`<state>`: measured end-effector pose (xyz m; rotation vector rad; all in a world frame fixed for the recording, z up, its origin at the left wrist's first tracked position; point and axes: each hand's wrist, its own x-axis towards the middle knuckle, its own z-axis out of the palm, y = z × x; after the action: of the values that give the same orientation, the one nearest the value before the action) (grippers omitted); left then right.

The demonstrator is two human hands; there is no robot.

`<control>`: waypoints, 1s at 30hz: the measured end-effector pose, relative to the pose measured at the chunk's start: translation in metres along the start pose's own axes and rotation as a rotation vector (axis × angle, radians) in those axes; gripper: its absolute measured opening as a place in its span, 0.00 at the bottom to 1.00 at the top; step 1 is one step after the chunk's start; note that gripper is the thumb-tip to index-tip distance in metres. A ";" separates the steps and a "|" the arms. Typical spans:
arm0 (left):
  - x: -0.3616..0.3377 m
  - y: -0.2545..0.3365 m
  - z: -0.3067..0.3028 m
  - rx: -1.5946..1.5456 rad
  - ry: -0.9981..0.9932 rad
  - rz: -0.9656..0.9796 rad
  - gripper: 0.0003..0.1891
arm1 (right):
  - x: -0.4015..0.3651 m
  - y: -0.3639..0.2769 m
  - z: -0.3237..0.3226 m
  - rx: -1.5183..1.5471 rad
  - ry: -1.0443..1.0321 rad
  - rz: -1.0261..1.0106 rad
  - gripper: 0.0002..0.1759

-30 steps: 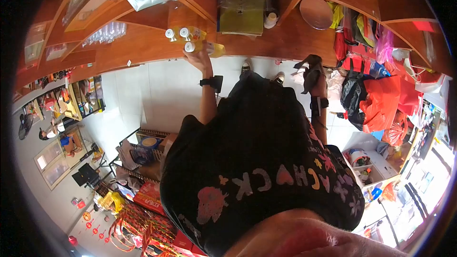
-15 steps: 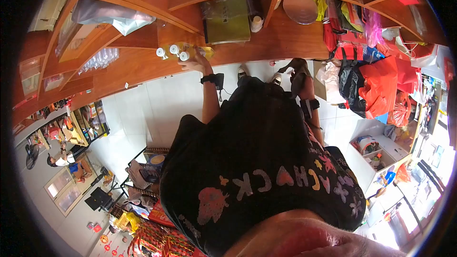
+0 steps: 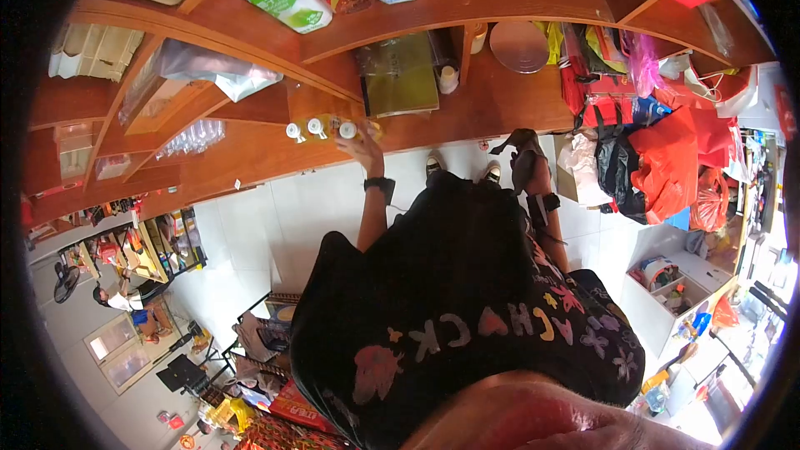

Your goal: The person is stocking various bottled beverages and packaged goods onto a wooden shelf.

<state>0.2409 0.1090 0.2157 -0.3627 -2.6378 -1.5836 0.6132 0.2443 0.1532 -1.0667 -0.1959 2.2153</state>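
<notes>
The left hand's grip is on the rightmost yellow bottle [image 3: 348, 130], close to its white cap; how firmly it closes I cannot tell. That bottle stands beside two similar bottles [image 3: 316, 127] at the wooden shelf [image 3: 500, 108]. The right hand [image 3: 538, 170] holds bunched dark cloth [image 3: 523, 143].

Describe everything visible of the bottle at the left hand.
The bottle has a round white cap facing the camera and a yellowish, plastic-looking body, partly hidden by the left hand, whose fingers overlap it. It is rightmost in the picture's row beside two similar bottles, at the brown wooden shelf. Label, tilt and grip are unclear.
</notes>
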 end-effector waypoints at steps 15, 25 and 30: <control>0.017 -0.033 -0.050 -0.261 -0.378 0.101 0.42 | 0.046 0.002 -0.032 -0.137 -0.185 0.086 0.19; 0.008 -0.008 -0.031 0.195 0.062 0.157 0.32 | 0.006 -0.004 0.020 -0.173 -0.232 -0.042 0.22; 0.017 -0.023 -0.011 -1.044 0.179 -0.280 0.27 | -0.006 -0.004 0.028 -0.381 -0.222 -0.163 0.17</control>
<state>0.2185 0.0923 0.2033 0.1472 -1.5639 -2.8016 0.5973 0.2478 0.1775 -0.9536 -0.8003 2.1929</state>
